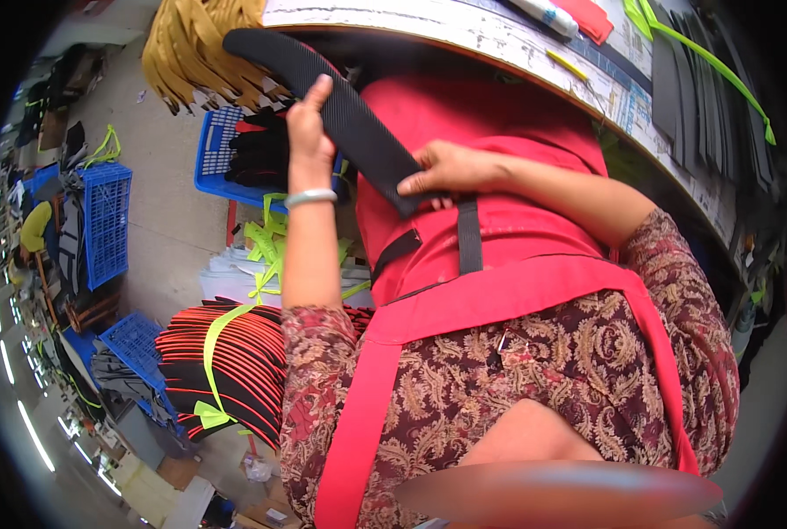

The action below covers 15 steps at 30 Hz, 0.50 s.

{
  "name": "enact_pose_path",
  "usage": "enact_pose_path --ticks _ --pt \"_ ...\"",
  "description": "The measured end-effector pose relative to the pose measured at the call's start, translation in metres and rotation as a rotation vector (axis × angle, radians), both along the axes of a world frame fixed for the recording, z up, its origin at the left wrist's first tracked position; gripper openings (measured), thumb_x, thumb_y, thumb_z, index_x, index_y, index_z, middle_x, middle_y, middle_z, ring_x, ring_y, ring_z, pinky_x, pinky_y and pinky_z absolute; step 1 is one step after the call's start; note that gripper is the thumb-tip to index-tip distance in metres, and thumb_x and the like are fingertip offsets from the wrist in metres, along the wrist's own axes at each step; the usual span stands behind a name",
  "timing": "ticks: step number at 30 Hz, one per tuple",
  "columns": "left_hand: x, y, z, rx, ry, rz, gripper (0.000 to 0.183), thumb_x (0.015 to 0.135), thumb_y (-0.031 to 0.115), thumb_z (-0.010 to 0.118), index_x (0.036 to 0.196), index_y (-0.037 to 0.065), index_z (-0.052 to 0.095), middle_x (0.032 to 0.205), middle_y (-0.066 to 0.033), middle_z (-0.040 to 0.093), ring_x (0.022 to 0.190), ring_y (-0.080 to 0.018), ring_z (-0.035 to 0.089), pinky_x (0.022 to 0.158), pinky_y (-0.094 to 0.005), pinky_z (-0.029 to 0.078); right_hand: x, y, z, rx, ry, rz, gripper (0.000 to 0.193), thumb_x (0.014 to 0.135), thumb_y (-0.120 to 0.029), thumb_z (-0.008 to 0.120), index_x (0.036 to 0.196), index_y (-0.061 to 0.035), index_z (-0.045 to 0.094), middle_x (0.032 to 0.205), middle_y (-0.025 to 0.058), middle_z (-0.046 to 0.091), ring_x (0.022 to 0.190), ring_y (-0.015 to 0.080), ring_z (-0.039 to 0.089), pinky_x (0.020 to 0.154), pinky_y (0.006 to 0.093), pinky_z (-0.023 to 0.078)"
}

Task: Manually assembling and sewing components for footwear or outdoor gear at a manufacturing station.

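Note:
A long, black, curved panel with a finely ribbed face [349,115] slants across the space in front of my red apron [499,225]. My left hand [309,132], with a pale bangle at the wrist, grips it along its near-left edge; the thumb lies on top and the fingers are hidden behind. Its narrower, rounded end sticks out beyond that hand, up and to the left. Around the lower right end my right hand [453,170] is closed, thumb across the ribbed face. This end is held close against the apron, near a black strap [469,236].
A worn white worktable [464,40] runs across the far side, bearing a yellow pen-like tool [567,64] and stacked dark strips [697,106]. Mustard strips [204,53] hang at its left. Leftward stand a blue crate [217,163] and a tied bundle of black-and-red curved pieces [221,361].

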State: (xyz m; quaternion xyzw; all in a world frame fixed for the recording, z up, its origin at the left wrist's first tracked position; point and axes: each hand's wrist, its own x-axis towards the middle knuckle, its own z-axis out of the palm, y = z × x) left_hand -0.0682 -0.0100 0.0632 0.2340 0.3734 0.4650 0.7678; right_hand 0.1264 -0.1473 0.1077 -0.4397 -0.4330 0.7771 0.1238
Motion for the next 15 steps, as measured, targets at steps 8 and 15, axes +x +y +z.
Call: enact_pose_path --ticks 8,15 --pt "-0.056 0.092 0.09 0.208 0.276 0.005 0.016 0.084 0.013 0.071 0.09 -0.001 0.066 0.078 -0.0103 0.069 0.059 -0.0232 0.066 0.055 -0.0329 0.057 0.004 0.019 0.029 0.777 -0.352 0.302 0.045 0.088 -0.046 0.062 0.092 -0.0012 0.065 0.08 0.0171 0.067 0.076 0.0322 0.065 0.069 0.0412 0.05" --pt "0.015 -0.038 0.072 0.376 0.589 -0.489 0.024 0.08 0.015 0.076 0.098 0.002 0.068 0.087 -0.0023 0.068 0.074 -0.0081 0.061 0.068 -0.0245 0.051 0.026 0.099 0.059 0.922 -0.12 -0.603 0.03 0.096 -0.025 0.055 0.113 0.0 0.057 0.094 0.0055 0.062 0.087 0.0094 0.057 0.082 0.0233 0.047"
